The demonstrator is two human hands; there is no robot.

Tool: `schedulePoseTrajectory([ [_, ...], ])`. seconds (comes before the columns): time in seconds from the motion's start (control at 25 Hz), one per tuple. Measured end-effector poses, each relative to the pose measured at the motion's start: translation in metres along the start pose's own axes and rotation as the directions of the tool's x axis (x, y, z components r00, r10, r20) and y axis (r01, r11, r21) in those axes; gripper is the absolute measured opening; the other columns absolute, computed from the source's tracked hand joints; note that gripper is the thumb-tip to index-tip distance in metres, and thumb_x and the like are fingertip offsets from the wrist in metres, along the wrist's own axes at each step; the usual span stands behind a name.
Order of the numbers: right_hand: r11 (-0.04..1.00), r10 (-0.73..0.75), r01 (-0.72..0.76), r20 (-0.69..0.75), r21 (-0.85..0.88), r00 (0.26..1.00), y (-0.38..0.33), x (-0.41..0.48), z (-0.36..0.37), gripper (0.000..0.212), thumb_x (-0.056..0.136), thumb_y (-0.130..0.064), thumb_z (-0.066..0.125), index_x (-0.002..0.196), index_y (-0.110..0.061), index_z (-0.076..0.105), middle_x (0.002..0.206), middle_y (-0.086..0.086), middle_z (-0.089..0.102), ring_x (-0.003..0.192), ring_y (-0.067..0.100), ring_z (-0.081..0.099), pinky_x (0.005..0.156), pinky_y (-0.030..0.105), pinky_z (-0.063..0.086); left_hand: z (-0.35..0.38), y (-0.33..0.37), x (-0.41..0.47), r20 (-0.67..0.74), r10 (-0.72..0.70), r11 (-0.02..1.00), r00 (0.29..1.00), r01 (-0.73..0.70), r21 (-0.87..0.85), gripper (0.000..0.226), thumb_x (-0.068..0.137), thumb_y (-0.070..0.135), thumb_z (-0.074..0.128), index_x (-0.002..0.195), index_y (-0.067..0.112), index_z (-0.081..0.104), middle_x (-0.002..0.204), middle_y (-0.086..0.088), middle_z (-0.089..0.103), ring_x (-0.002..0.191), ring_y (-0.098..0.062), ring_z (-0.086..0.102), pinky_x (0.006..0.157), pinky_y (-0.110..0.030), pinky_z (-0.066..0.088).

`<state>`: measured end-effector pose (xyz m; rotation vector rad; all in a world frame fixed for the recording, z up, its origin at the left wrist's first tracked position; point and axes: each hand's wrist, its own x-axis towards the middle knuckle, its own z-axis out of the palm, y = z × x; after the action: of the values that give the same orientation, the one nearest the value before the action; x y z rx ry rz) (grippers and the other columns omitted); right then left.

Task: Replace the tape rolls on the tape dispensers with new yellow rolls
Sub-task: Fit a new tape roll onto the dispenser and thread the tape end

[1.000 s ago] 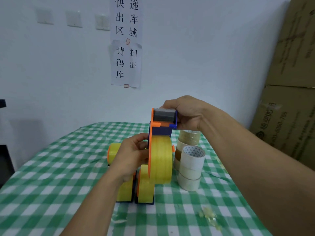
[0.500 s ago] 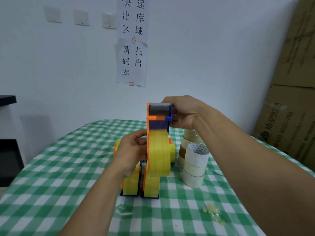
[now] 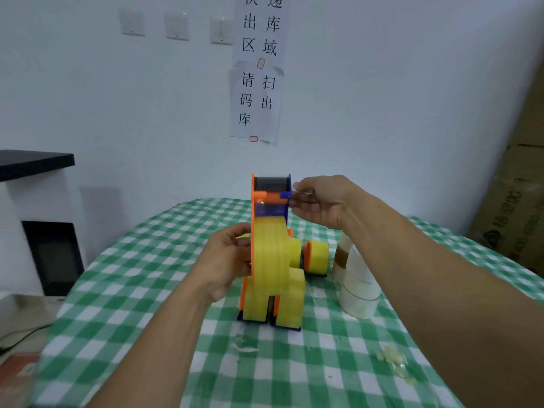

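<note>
1. Tape dispenser (image 3: 269, 213), orange and blue, stands upright in the air above the table (image 3: 132, 290), held between both hands, with its dark roller at the top.
2. A yellow roll (image 3: 272, 251) sits loaded on the tape dispenser, filling its lower half.
3. The left hand (image 3: 226, 260) grips the tape dispenser from its left side. The thumb lies against the orange side plate and the other fingers are curled behind it, mostly hidden.
4. The right hand (image 3: 318, 201) is at the top right of the tape dispenser, thumb and fingertips pinched narrowly against the edge by the blue tab. Something clear glints between them, too blurred to name.
5. Directly below the tape dispenser, two more dispensers (image 3: 256, 304) with yellow rolls stand side by side on the green checked cloth. A third (image 3: 316, 256) stands just behind and to the right.
6. Further right of the tape dispenser stands a stack of pale rolls (image 3: 357, 287), partly hidden by the right forearm.
7. In front of the tape dispenser, crumpled tape scraps (image 3: 391, 360) lie on the cloth.
8. Behind the tape dispenser, a paper notice (image 3: 257, 83) hangs on the wall, and cardboard boxes (image 3: 515, 216) stand far to the right.
</note>
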<state>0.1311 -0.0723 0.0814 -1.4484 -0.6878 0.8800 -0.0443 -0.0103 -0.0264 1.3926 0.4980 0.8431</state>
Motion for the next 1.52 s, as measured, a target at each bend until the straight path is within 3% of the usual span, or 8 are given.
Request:
schedulePoseTrajectory([
  [0.24,0.995,0.04,-0.04,-0.001,-0.096,0.999,0.013,0.002,0.007,0.004,0.095,-0.012,0.067,0.097,-0.009,0.069,0.08,0.006,0.075,0.061,0.016,0.07,0.054,0.029,0.06,-0.045,0.006,-0.007,-0.091,-0.147,0.988,0.985,0.151,0.043,0.035,0.091,-0.012,0.049,0.114,0.007,0.068,0.094,-0.018,0.075,0.071,-0.024,0.07,0.061,-0.036,0.059],
  [0.4,0.993,0.031,-0.03,0.009,-0.116,0.999,0.016,0.002,0.015,0.006,0.094,-0.012,0.068,0.091,-0.008,0.069,0.078,0.005,0.074,0.06,0.015,0.068,0.055,0.029,0.06,-0.066,-0.004,-0.007,-0.173,-0.222,0.974,0.96,0.227,0.007,0.034,0.091,-0.014,0.048,0.116,-0.002,0.067,0.101,-0.026,0.074,0.076,-0.031,0.071,0.065,-0.042,0.062],
  [0.6,0.993,0.01,-0.007,0.026,-0.115,1.0,0.014,0.004,0.019,0.006,0.093,-0.012,0.069,0.09,-0.007,0.071,0.079,0.005,0.073,0.059,0.015,0.067,0.053,0.028,0.058,-0.084,-0.023,-0.019,-0.295,-0.301,0.951,0.907,0.308,-0.025,0.018,0.091,-0.012,0.054,0.097,-0.006,0.07,0.077,-0.016,0.075,0.058,-0.022,0.07,0.052,-0.034,0.061],
  [0.76,0.991,0.009,-0.001,0.055,-0.137,0.998,0.015,0.006,0.033,0.007,0.092,-0.012,0.071,0.095,-0.005,0.071,0.079,0.006,0.073,0.059,0.015,0.067,0.052,0.027,0.058,-0.093,-0.042,-0.029,-0.369,-0.344,0.934,0.864,0.354,-0.041,0.017,0.093,-0.009,0.055,0.1,-0.007,0.07,0.095,-0.024,0.075,0.07,-0.027,0.072,0.058,-0.036,0.063],
  [0.88,0.986,0.011,0.0,0.066,-0.164,0.998,0.021,0.007,0.042,0.009,0.091,-0.012,0.073,0.095,-0.004,0.071,0.081,0.007,0.074,0.062,0.016,0.067,0.055,0.029,0.059,-0.092,-0.054,-0.03,-0.428,-0.37,0.92,0.824,0.388,-0.048,0.013,0.093,-0.009,0.057,0.095,-0.009,0.07,0.091,-0.024,0.075,0.076,-0.031,0.073,0.056,-0.034,0.063],
  [1.0,0.982,0.001,0.012,0.068,-0.19,0.998,0.025,0.009,0.045,0.01,0.09,-0.012,0.074,0.094,-0.003,0.072,0.083,0.008,0.074,0.063,0.016,0.067,0.055,0.029,0.059,-0.089,-0.06,-0.028,-0.46,-0.396,0.906,0.795,0.419,-0.056,0.013,0.094,-0.01,0.055,0.093,-0.011,0.069,0.084,-0.023,0.075,0.07,-0.03,0.074,0.052,-0.033,0.061],
  [1.28,0.966,0.002,0.02,0.086,-0.258,0.996,0.028,0.012,0.045,0.013,0.089,-0.013,0.073,0.097,-0.002,0.073,0.084,0.008,0.076,0.063,0.016,0.068,0.065,0.032,0.062,-0.082,-0.071,-0.02,-0.484,-0.376,0.887,0.79,0.458,0.059,0.012,0.096,-0.011,0.05,0.093,-0.008,0.061,0.094,-0.028,0.07,0.073,-0.039,0.073,0.047,-0.038,0.059],
  [1.52,0.959,-0.027,0.044,0.065,-0.28,0.998,0.022,0.014,0.039,0.009,0.089,-0.013,0.073,0.091,-0.004,0.073,0.08,0.007,0.076,0.061,0.015,0.068,0.063,0.032,0.061,-0.081,-0.08,-0.01,-0.464,-0.397,0.887,0.792,0.462,0.029,0.017,0.094,-0.011,0.051,0.099,-0.008,0.066,0.094,-0.025,0.072,0.079,-0.04,0.073,0.055,-0.045,0.062],
])
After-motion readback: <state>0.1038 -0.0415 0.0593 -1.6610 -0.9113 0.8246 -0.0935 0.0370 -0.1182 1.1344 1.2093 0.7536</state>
